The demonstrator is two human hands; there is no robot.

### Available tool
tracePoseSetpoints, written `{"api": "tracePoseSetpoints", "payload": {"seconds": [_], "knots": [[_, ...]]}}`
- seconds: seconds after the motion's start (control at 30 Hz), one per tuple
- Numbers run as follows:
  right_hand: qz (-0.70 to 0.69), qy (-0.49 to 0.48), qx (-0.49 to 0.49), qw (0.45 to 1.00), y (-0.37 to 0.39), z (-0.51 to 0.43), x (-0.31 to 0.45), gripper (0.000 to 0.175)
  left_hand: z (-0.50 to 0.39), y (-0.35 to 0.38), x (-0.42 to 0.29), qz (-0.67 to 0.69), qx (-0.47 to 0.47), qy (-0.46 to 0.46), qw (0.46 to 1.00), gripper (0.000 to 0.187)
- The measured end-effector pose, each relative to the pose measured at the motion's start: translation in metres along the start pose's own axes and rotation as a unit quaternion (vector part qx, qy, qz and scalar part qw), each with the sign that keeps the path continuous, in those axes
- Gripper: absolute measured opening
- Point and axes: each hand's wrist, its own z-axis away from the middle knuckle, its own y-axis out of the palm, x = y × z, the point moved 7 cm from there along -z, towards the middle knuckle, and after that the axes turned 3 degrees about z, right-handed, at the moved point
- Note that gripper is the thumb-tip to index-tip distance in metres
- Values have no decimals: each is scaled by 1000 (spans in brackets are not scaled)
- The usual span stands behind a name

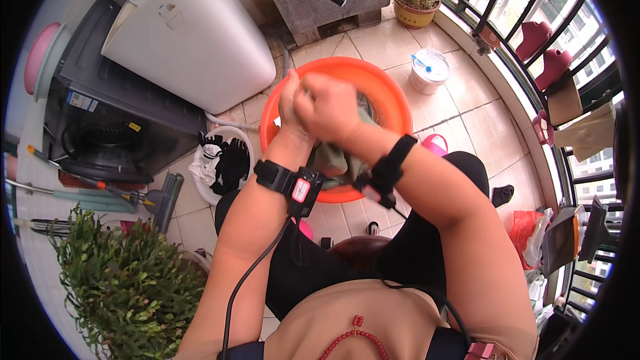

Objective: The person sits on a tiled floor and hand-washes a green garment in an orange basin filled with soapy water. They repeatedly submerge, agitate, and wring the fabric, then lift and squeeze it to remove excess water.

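My left hand (287, 105) and my right hand (327, 107) are pressed together over an orange plastic basin (392, 95) on the floor between my knees. The right hand is curled like a fist against the left palm and blurred. It covers part of the left hand, so whether anything lies between them cannot be seen. Grey-green cloth (345, 167) lies in the basin below my wrists, partly hidden by my hands and forearms. Each wrist bears a black strap with a small device.
A white basin (197, 187) of black and white clothes stands left of the orange one. To the right is a white tub (427, 82) with a blue-handled tool on top. A leafy plant (130, 285) fills the lower left, and a barred railing (530, 5) runs along the right.
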Motion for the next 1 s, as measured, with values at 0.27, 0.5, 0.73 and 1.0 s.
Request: {"api": "tracePoseSetpoints", "payload": {"seconds": [0.27,0.5,0.73,1.0], "knots": [[-449,334,245,792,35,-16,-114,29,12,-15,-20,-25,-27,-68,997,74],[-57,-7,145,988,23,-4,-6,28,4,-2,-19,52,148,0,988,52],[30,31,-20,999,0,-8,6,31,16,-2,-18,-84,-206,64,973,54],[28,84,-50,995,-4,-11,-4,27,21,-19,-30,-55,-291,101,950,50]]}}
